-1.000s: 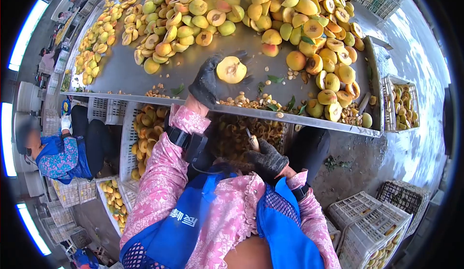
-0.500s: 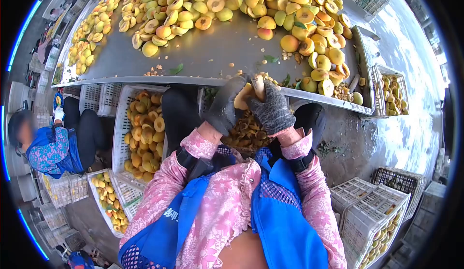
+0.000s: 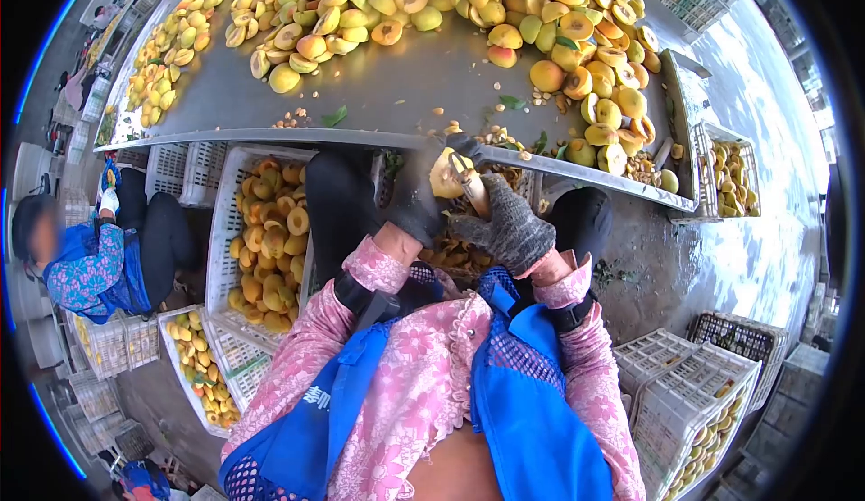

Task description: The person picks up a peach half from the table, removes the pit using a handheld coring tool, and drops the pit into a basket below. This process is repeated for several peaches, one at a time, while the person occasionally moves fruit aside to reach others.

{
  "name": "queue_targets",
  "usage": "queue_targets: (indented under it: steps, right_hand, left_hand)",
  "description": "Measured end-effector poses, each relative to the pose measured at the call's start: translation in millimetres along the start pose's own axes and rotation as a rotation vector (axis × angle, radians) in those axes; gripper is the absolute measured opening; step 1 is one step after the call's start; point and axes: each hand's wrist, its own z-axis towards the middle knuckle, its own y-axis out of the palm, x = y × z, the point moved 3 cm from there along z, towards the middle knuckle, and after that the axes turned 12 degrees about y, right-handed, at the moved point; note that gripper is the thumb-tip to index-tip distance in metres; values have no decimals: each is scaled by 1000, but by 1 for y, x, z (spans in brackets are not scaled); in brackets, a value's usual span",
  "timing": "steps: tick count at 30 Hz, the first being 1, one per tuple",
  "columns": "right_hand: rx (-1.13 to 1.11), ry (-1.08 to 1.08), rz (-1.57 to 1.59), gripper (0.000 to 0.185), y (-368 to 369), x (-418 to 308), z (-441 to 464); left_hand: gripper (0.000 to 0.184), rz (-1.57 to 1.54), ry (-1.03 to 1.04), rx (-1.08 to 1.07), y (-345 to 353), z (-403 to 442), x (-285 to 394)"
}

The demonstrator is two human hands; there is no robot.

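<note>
My left hand [image 3: 416, 196], in a dark glove and partly blurred, is closed round a yellow fruit half [image 3: 445, 175] in front of the metal table's near edge [image 3: 378, 143]. My right hand [image 3: 514, 226], in a grey glove, grips the wooden handle of a small tool [image 3: 475, 193]. The tool's end meets the cut face of the fruit half. Beneath both hands, a container of brownish fruit scraps [image 3: 458, 253] is partly hidden. Small pits and leaves lie along the table edge above them.
Halved fruit [image 3: 387, 5] is heaped across the table. White crates of fruit stand at my left [image 3: 216, 258], beyond the table's right end [image 3: 703, 186] and at lower right [image 3: 689, 411]. A person in a blue apron [image 3: 99, 271] sits at the left.
My left hand has come down from above the table with the fruit half, and my right hand has risen with the tool to meet it. The view has shifted slightly.
</note>
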Motion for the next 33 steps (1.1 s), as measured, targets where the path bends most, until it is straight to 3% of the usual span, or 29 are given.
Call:
queue_targets:
  steps: [2, 4, 7, 13, 16, 19, 21, 23, 25, 27, 31, 33]
  right_hand:
    - [52, -37, 29, 39, 0, 15, -3]
    - [21, 26, -86, 35, -2, 14, -6]
    - [2, 72, -150, 32, 1, 11, -6]
    - [41, 80, -197, 31, 9, 10, -3]
    - [26, 47, -260, 30, 13, 10, -3]
    - [19, 4, -254, 29, 27, 32, 1]
    - [-28, 97, -220, 28, 35, 45, 5]
    - [114, -227, -427, 28, 39, 42, 2]
    - [109, -277, -480, 29, 40, 36, 3]
    - [-45, -44, -382, 30, 42, 35, 5]
    - [-55, -78, -267, 32, 41, 32, 5]
    - [-92, -2, -250, 32, 44, 31, 7]
  left_hand:
    - [38, 22, 95, -38, 9, 1, 9]
    - [38, -456, -76, 68, 8, 3, 6]
    - [37, -434, -49, 137, 16, -1, 12]
    - [36, -383, -11, 75, 16, -2, 8]
    - [34, -190, 123, 73, 26, -9, 19]
    - [25, -282, 48, 58, 14, -7, 4]
    - [19, -173, 107, 78, 13, -10, 5]
    - [16, 88, 191, 49, 14, -13, 8]
    - [15, 502, 297, -34, 10, -15, 5]
    - [16, 686, 354, -69, -5, -10, -7]
    - [22, 1055, 389, -155, -4, -13, 2]
    - [25, 638, 323, -54, 2, -18, 6]
